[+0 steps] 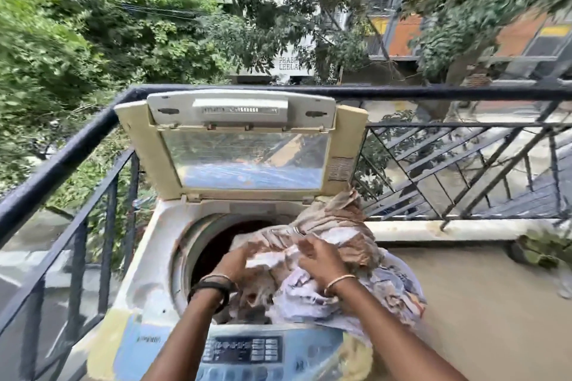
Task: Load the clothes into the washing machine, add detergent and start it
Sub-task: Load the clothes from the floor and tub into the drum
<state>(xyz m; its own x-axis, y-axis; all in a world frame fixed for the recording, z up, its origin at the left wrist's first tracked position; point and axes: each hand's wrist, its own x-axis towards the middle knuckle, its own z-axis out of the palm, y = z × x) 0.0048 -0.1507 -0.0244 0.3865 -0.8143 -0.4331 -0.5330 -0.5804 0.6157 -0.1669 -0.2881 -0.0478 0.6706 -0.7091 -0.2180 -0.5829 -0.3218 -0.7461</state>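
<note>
A top-loading washing machine stands in front of me with its lid raised upright. Its dark drum opening shows on the left. A heap of clothes, brown, white and patterned, lies over the right side of the opening and spills over the machine's right edge. My left hand and my right hand both grip the crumpled brown and white cloth at the middle of the heap. The control panel with several buttons sits at the near edge, between my forearms. No detergent is in view.
A black metal railing runs along the left and behind the machine. To the right lie a tan balcony floor and a low ledge with a potted plant. Trees and buildings lie beyond.
</note>
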